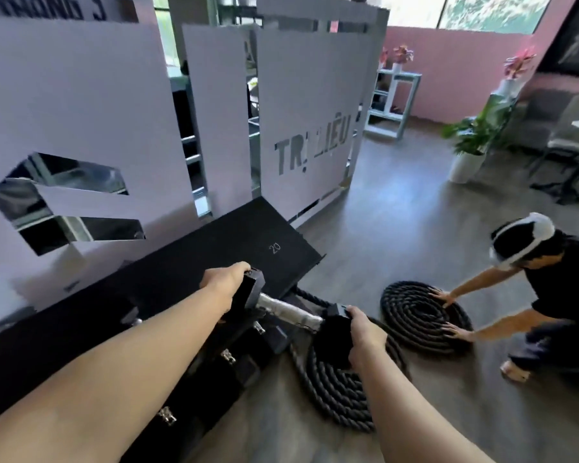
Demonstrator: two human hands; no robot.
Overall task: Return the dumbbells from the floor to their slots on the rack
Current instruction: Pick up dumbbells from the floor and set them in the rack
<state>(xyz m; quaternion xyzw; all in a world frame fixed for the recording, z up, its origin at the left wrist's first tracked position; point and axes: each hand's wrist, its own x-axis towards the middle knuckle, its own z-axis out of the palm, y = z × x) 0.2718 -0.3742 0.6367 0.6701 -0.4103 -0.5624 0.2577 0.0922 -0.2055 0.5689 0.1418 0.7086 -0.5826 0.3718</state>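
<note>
Both hands were clenched on one dumbbell, the left hand on its far head, the right hand on its near head, probably because it was heavy. It hung above the rack, whose slot marked 20 lay at one o'clock; other dumbbells sat racked at seven o'clock, and coiled rope at three.

Both bare forearms reach forward and down from the lower edge of the view, nearly straight at the elbow. The left hand lies farther ahead and higher, fingers curled over the top of what it grips. The right hand sits lower and nearer, knuckles up, fingers clamped around its load. The hands are well apart.
</note>
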